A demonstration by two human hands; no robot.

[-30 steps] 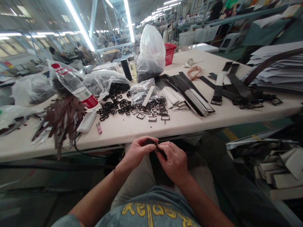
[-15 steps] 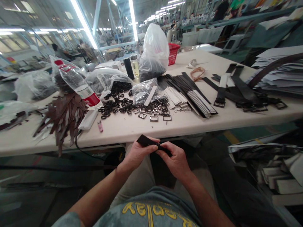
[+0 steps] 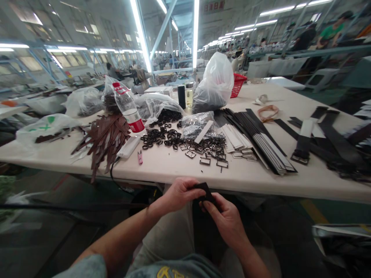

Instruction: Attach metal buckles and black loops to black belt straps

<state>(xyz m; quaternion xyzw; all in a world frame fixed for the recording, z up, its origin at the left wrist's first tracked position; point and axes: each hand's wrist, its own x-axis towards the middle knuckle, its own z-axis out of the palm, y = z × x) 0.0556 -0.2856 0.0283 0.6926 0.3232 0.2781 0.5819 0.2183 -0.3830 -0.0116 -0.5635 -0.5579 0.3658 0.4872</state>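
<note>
A dark strap (image 3: 205,190), looking like leather, is held in front of the table edge above my lap. My left hand (image 3: 184,192) grips it from the left, thumb lying on top. From the right my right hand (image 3: 224,211) pinches its lower part. The fingers hide much of the strap, and I cannot make out whether a buckle is in it. On the table beyond lie loose metal buckles (image 3: 205,161), a heap of black loops (image 3: 162,138) and a row of black straps with white backing (image 3: 269,148).
Brown strips (image 3: 108,133) hang over the table's front edge at the left, near a plastic bottle (image 3: 130,110) and small pink snips (image 3: 140,157). A white plastic bag (image 3: 216,83) and a red basket (image 3: 239,85) stand at the back. Buckled straps (image 3: 303,143) lie at the right.
My view has turned left and up, so the table appears further right and lower. The strap has turned between my hands; its free end now points up, and both hands have shifted grip.
</note>
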